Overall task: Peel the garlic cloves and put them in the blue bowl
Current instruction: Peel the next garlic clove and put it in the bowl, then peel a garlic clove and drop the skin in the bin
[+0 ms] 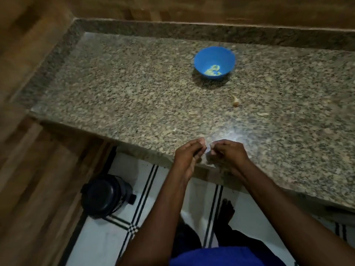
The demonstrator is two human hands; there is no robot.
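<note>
Presently the person is standing at the near edge of the speckled granite table [134,89], both hands raised just above that edge. The left hand [189,153] and the right hand [228,153] are facing each other, their fingers almost meeting. The fingers of both hands are curling inward and narrowing to a pinch around something small and pale between them; the frame is too blurred there to confirm that it is a garlic clove, though both sets of fingers are plainly gripping it.

Well beyond the fingers, towards the back wall, the blue bowl [214,61] is sitting upright on the table, with a few pale yellowish peeled cloves [212,70] lying in its bottom. Between the bowl and the right hand's fingers, a little off to the right, one unpeeled garlic clove [236,101] is lying loose on the table, apart from the bowl. Some pale scraps that may be skin are showing further right, though they are hard to tell from the stone.

Below and left of the left hand's fingers, a black round container [104,194] is standing on the white striped floor [99,242].
</note>
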